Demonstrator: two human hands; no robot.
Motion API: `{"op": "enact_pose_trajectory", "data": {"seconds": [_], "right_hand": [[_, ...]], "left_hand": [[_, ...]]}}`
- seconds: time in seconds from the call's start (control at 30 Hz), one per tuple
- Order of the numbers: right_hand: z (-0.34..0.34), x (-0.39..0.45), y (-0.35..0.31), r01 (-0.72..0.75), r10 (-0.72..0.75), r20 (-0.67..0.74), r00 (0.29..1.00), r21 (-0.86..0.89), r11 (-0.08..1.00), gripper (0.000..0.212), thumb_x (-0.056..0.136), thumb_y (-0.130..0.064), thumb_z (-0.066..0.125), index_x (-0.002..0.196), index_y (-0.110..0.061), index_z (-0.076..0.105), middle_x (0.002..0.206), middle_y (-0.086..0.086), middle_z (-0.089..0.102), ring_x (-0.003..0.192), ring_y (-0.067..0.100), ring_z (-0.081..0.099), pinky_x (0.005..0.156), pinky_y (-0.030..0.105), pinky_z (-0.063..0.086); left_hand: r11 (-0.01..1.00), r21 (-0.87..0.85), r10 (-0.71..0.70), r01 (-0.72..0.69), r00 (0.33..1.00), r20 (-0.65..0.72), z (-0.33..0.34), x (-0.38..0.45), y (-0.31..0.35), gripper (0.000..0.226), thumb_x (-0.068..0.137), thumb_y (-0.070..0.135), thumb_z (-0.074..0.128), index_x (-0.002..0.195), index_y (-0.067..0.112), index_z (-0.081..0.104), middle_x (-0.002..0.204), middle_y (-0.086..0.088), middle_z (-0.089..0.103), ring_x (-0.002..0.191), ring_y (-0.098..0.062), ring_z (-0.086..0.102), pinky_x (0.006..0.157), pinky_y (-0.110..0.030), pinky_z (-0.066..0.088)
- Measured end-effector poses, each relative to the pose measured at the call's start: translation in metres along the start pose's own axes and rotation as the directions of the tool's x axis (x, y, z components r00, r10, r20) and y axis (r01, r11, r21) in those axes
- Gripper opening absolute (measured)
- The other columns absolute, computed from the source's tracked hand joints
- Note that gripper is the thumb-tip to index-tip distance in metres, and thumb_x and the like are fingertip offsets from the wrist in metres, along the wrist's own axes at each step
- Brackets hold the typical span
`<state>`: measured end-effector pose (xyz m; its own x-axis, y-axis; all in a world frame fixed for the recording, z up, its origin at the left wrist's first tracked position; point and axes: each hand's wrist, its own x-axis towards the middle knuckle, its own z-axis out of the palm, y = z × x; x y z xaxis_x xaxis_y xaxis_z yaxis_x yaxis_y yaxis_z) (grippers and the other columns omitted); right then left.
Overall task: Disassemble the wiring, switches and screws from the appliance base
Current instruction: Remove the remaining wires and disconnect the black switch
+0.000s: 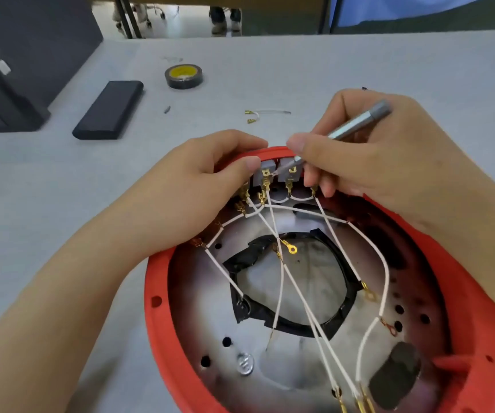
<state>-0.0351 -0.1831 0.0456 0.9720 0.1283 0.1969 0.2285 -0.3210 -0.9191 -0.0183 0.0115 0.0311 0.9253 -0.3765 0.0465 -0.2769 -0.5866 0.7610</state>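
Note:
The red appliance base (pixel 158 320) lies open side up on the grey table. Inside it, several white wires (pixel 300 296) with gold terminals cross a metal plate with black tape round its centre hole. Two grey switches (pixel 267 168) sit in the far rim, with gold connectors plugged into them. My left hand (pixel 192 189) grips the far rim, its thumb beside the left switch. My right hand (pixel 368 156) holds a silver screwdriver (pixel 356 122) like a pen, its tip at the terminal between the switches. A screw (pixel 245 363) lies on the plate near the front.
A loose wire piece with gold terminals (pixel 262 113) lies beyond the base. A roll of black tape (pixel 183 76) and a black case (pixel 109 109) lie at the back left, next to a dark box (pixel 11 70). A small bit (pixel 167 109) lies near the case.

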Motion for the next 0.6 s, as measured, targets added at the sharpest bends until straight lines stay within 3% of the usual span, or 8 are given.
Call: {"op": "enact_pose_trajectory", "data": {"seconds": [0.1, 0.2, 0.33, 0.47, 0.6], "right_hand": [[-0.0006, 0.0009, -0.0009, 0.009, -0.009, -0.008, 1.000, -0.057, 0.998, 0.023, 0.084, -0.025, 0.071, 0.067, -0.022, 0.056, 0.060, 0.004, 0.069, 0.044, 0.015, 0.057, 0.036, 0.020, 0.036], [0.0000, 0.0007, -0.0023, 0.007, -0.008, -0.010, 1.000, -0.115, 0.993, 0.022, 0.085, -0.023, 0.070, 0.068, -0.020, 0.055, 0.059, 0.002, 0.069, 0.039, 0.006, 0.054, 0.037, 0.020, 0.038], [0.0016, 0.0019, -0.0043, -0.013, 0.014, 0.007, 1.000, -0.126, 0.992, 0.021, 0.086, -0.025, 0.070, 0.071, -0.019, 0.056, 0.065, 0.002, 0.071, 0.044, 0.012, 0.059, 0.042, 0.025, 0.046], [0.0029, 0.0013, -0.0046, 0.006, -0.002, 0.022, 1.000, -0.161, 0.987, 0.020, 0.085, -0.025, 0.070, 0.072, -0.018, 0.056, 0.064, -0.001, 0.071, 0.045, 0.011, 0.060, 0.043, 0.020, 0.047], [0.0046, 0.0028, -0.0044, 0.035, -0.028, 0.032, 0.999, -0.227, 0.973, 0.019, 0.087, -0.030, 0.067, 0.073, -0.024, 0.056, 0.061, -0.008, 0.069, 0.041, 0.002, 0.055, 0.043, 0.010, 0.039]], "left_hand": [[1.000, -0.018, 0.006, -0.006, 1.000, 0.002, 0.0001, 0.0013, -0.0006, 0.023, 0.097, 0.034, 0.049, 0.114, 0.041, 0.061, 0.100, 0.017, 0.070, 0.097, -0.004, 0.064, 0.096, -0.031, 0.046], [0.999, -0.030, 0.009, -0.009, 1.000, 0.000, 0.0005, 0.0025, -0.0015, 0.023, 0.096, 0.033, 0.050, 0.114, 0.040, 0.062, 0.100, 0.024, 0.069, 0.096, 0.003, 0.062, 0.092, -0.019, 0.045], [0.999, -0.033, 0.015, -0.015, 1.000, -0.004, 0.0001, 0.0029, -0.0012, 0.022, 0.096, 0.032, 0.050, 0.112, 0.040, 0.063, 0.098, 0.025, 0.068, 0.092, 0.005, 0.061, 0.080, -0.005, 0.042], [1.000, -0.022, 0.013, -0.013, 1.000, 0.003, -0.0002, 0.0027, -0.0013, 0.022, 0.096, 0.033, 0.050, 0.112, 0.041, 0.062, 0.100, 0.018, 0.069, 0.096, -0.003, 0.062, 0.087, -0.017, 0.045], [0.999, -0.028, 0.019, -0.019, 1.000, 0.000, 0.0001, 0.0038, -0.0018, 0.019, 0.097, 0.032, 0.050, 0.108, 0.042, 0.062, 0.099, 0.023, 0.069, 0.097, 0.002, 0.062, 0.091, -0.018, 0.045]]}}
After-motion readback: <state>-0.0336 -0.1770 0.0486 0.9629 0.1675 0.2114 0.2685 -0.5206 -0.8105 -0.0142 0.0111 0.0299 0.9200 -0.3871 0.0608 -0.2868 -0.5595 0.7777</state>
